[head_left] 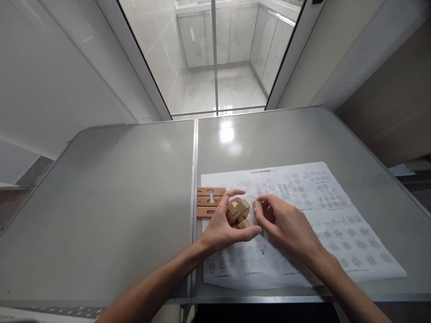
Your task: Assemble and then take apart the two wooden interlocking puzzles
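Note:
My left hand [224,226] is curled around a small cluster of interlocked wooden puzzle pieces [238,211], its thumb below and index finger above. Just to the right, my right hand [286,222] pinches a single wooden puzzle piece [257,207] between thumb and fingers, a little apart from the cluster. Beneath both hands lies a large white instruction sheet [350,233] printed with many small diagrams. Beside my left hand, several flat wooden strips with slots [205,200] rest side by side on the sheet's left edge; their right ends are hidden behind the hand.
The grey folding table [117,202] has a metal-edged seam [194,179] running front to back, left of the sheet. A glass door [222,58] stands beyond the far edge. White panels flank it, and a brown surface [390,94] is at the right.

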`<state>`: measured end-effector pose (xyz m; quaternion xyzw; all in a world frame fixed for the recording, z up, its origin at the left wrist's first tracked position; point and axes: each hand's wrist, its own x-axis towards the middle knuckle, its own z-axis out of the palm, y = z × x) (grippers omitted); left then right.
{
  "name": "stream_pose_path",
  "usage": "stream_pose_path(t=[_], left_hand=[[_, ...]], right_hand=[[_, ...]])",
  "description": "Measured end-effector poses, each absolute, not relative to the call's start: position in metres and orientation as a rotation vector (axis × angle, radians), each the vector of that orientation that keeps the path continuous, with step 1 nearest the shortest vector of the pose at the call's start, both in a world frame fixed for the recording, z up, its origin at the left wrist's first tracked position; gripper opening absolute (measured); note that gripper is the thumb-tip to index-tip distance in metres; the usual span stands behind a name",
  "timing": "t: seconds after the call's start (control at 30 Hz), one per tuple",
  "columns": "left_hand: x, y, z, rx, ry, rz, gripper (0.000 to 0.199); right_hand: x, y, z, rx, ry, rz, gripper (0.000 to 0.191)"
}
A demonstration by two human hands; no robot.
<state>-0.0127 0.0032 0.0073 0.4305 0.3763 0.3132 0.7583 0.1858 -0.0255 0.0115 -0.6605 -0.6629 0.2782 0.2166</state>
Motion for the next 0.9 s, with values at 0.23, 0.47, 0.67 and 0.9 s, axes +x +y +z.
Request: stream_pose_path(t=[0.23, 0.47, 0.67, 0.9], left_hand=[[-0.010, 0.004, 0.012, 0.988, 0.857, 0.679, 0.065], [-0.007, 0.006, 0.008, 0.928, 0.814, 0.694, 0.054], [-0.006, 0.007, 0.004, 0.992, 0.697, 0.693, 0.057], [-0.007, 0.007, 0.000, 1.045, 0.681, 0.725, 0.066]], right_hand=[[0.196, -0.030, 0.007, -1.712, -1.654, 0.841, 0.022], [0.210, -0.033, 0.016, -1.624, -1.387, 1.021, 0.038], [0.211, -0.034, 0.023, -1.581, -1.351, 0.990, 0.037], [0.205, -0.036, 0.023, -1.537, -1.374, 0.936, 0.035]])
